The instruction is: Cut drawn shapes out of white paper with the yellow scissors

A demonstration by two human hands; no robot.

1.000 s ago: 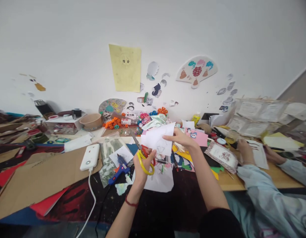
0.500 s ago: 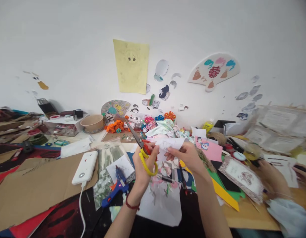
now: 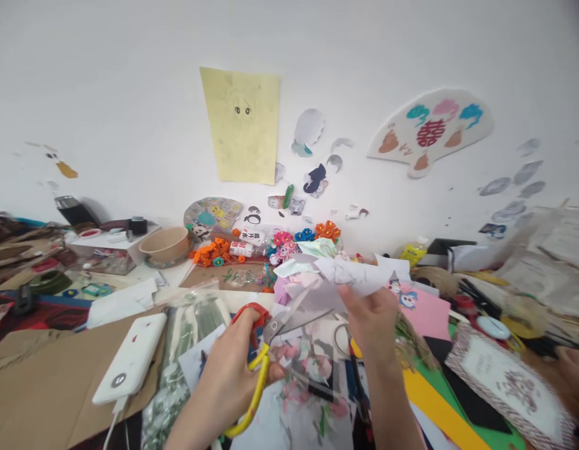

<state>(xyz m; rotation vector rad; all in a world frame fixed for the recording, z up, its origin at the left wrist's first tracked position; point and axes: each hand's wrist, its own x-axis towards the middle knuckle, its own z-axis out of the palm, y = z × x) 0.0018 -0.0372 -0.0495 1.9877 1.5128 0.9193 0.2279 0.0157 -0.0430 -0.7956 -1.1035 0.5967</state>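
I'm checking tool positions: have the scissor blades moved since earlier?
Yes, rightward: the scissor blades, earlier below the yellow wall sheet, now reach right of its edge.

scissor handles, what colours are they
One red handle, one yellow handle, showing best in the head view.

Soft, fairly bright light spreads evenly over the white wall point(image 3: 345, 37), dimming toward the corner at two o'clock. At nine o'clock, a faint shadow lies right of the dark flask point(image 3: 70, 211). Wide-angle stretch warps the edges — pale sheets point(image 3: 542, 247) at three o'clock smear — and the scissor blades point(image 3: 298, 322) look motion-blurred.
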